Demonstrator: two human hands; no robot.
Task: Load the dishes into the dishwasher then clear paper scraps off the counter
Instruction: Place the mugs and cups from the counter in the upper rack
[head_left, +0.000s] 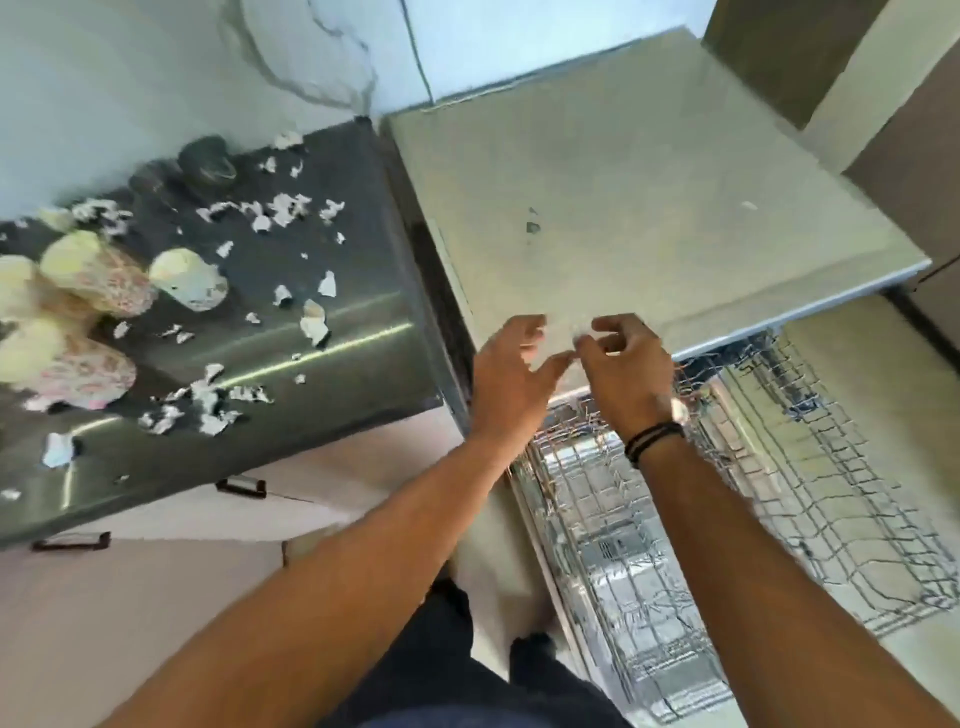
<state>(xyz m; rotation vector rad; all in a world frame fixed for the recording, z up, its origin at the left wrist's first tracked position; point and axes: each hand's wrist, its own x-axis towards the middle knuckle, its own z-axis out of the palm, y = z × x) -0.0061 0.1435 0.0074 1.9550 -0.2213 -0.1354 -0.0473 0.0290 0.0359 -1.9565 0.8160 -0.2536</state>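
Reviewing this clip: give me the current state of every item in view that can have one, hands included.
dishwasher racks: pulled out, nothing visible in them.
cups: on the dark counter, not loaded.
paper scraps: scattered over the counter, uncleared.
left hand: fingers loosely curled over the light counter's edge, holding nothing visible.
right hand: fingers curled; grip unclear from blur.
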